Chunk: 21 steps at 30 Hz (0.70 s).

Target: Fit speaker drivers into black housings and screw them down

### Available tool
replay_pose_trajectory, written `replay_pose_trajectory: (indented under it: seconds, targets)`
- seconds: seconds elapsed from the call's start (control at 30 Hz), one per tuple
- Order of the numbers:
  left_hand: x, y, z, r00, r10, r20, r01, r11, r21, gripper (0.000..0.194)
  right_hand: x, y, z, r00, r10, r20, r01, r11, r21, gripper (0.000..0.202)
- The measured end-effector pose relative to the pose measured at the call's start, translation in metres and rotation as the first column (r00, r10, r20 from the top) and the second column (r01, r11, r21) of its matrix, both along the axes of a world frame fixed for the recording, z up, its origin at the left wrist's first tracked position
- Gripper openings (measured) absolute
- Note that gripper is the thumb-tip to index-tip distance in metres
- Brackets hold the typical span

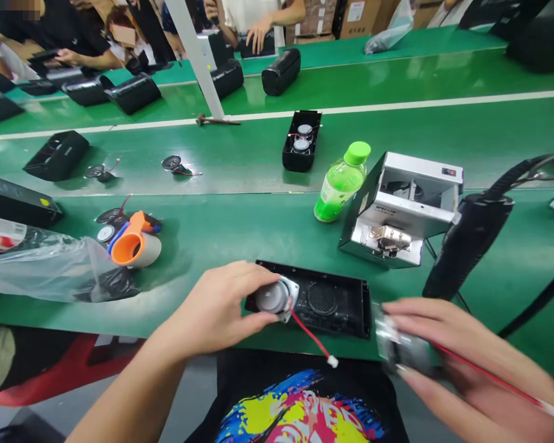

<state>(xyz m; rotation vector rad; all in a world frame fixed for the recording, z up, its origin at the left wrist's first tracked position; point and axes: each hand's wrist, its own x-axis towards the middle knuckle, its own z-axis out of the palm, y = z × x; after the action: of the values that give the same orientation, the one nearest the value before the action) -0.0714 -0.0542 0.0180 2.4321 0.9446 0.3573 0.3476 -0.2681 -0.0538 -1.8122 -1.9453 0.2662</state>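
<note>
The left hand [221, 307] has its grip closed around a small round speaker [277, 298], pressing it into the black case [332, 304] on the green worktop [258, 234]. The right hand [447, 351] is closed on a second speaker [404, 351], blurred, off to the side of that grip. They look small, hard and a bit breakable, so holding the rim seems best, not the thin red wire [310, 335] hanging below.

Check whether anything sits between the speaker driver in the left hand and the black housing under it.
Nothing visible does. The left hand holds the speaker driver right over the left end of the black housing; only its own red wire trails off toward the person.
</note>
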Motion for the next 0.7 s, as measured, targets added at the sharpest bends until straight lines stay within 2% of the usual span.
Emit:
replay_pose_trajectory:
  seconds: [0.1,0.2,0.27,0.37,0.5,0.7]
  targets:
    - [0.031,0.003,-0.011,0.981,-0.115,-0.154,0.125,0.991,0.056,0.043,-0.035,0.052,0.019,0.988,0.157,-0.007,-0.157,0.988,-0.006,0.048]
    - [0.04,0.009,-0.025,0.96,-0.144,-0.24,0.168,0.983,0.08,0.044,-0.062,0.099,0.03,0.967,0.254,-0.01,-0.255,0.967,-0.017,0.05]
    - [0.04,0.012,-0.031,0.953,-0.146,-0.264,0.177,0.98,0.095,0.044,-0.074,0.116,0.032,0.958,0.286,-0.012,-0.286,0.958,-0.027,0.05]
    - [0.04,0.013,-0.035,0.947,-0.125,-0.296,0.167,0.978,0.123,0.045,-0.084,0.125,0.032,0.942,0.335,-0.014,-0.335,0.941,-0.046,0.046]
    - [0.042,0.015,-0.037,0.942,-0.101,-0.321,0.15,0.98,0.132,0.046,-0.083,0.129,0.036,0.913,0.408,0.005,-0.406,0.911,-0.072,0.037]
    - [0.048,0.019,-0.039,0.932,-0.109,-0.345,0.162,0.978,0.129,0.045,-0.082,0.139,0.045,0.829,0.556,0.053,-0.546,0.826,-0.138,0.037]
